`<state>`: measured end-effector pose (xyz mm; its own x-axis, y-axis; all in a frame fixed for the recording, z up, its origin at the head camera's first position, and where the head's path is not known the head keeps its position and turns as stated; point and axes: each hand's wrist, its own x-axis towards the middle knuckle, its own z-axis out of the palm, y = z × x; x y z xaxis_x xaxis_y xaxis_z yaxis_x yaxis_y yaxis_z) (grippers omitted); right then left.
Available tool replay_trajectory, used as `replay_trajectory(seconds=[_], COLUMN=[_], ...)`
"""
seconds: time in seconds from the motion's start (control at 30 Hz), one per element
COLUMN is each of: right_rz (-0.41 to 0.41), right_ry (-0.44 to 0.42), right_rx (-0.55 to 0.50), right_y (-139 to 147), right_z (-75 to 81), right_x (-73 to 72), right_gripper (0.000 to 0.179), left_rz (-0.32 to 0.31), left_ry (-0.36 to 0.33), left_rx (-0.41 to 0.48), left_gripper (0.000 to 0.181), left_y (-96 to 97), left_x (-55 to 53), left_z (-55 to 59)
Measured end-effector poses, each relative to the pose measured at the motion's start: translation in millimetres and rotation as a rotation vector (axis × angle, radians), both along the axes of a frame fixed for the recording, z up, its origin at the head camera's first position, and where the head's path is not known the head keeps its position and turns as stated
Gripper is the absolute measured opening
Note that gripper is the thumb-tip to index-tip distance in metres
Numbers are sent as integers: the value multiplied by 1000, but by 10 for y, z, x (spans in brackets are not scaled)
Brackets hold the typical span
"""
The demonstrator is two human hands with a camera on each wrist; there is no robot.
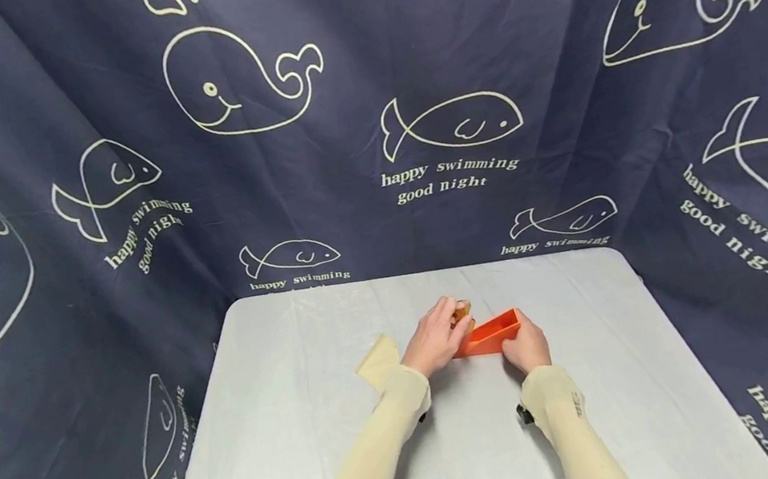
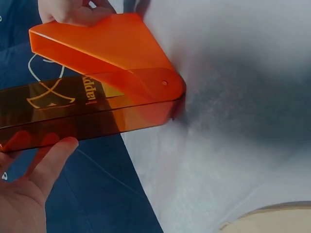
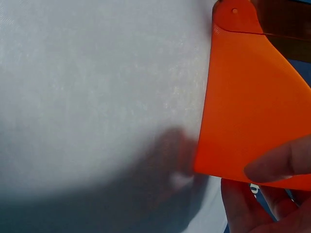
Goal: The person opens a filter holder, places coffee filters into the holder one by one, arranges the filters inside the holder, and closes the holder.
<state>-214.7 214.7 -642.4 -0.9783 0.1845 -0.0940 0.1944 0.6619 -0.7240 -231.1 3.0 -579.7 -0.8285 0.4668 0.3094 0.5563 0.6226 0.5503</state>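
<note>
In the head view, you are working near the middle of the grey table (image 1: 305,412). Your right hand (image 1: 527,345) is curling around the near end of an orange box (image 1: 489,332), which is lying on the table with its open side up; whether anything is inside cannot be told from here. Your left hand (image 1: 435,338) is gripping the translucent brown lid (image 1: 463,311) at the box's other end. A beige cloth (image 1: 379,359) is lying just beside your left wrist.

In the left wrist view, the lid (image 2: 73,109) is swinging on a hinge pin (image 2: 164,83), joined to the box (image 2: 104,41), and your fingers (image 2: 51,160) are pressing along its edge.

In the right wrist view, your thumb (image 3: 279,162) is pinching the box wall (image 3: 248,111).
</note>
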Motion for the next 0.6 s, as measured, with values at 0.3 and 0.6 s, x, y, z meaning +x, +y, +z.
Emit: replay_trajectory(seconds=[0.3,0.6], right_rz=[3,-3], right_ry=[-11,-1], right_rx=[-21,-23], right_y=[54,47], right_z=[-47,-57], right_x=[13,5], right_gripper=[51,51], left_rz=[27,31], left_ry=[-119,-124], left_rx=[117,134], left_gripper=[30,41], left_y=[-114,-227], left_x=[41,79], left_z=[-66,-106])
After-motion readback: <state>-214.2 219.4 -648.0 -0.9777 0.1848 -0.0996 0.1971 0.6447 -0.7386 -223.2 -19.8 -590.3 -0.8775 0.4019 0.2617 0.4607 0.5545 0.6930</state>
